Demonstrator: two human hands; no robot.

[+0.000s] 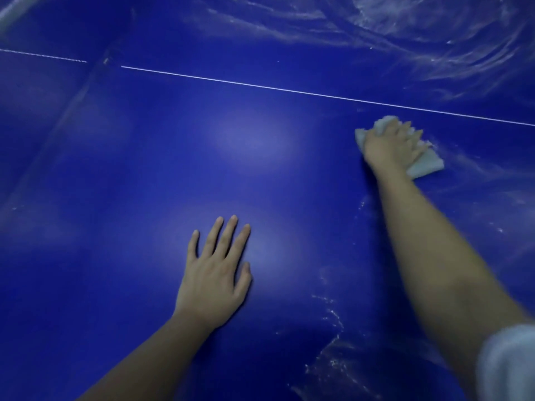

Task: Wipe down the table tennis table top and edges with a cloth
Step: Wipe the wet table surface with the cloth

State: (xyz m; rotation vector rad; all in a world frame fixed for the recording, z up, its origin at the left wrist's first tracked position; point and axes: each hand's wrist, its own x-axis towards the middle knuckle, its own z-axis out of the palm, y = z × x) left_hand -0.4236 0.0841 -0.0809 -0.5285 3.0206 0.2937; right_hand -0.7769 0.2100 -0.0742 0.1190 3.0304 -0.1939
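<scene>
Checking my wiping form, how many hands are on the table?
2. The left hand lies flat on the blue table, nearer you; the right hand presses the white cloth farther out, near the white line. Neither is hidden.

White smeary streaks (419, 27) swirl far in front of me. A pale blurry bar (10, 13) shows top left. My white sleeve (509, 366) peeks in.
</scene>
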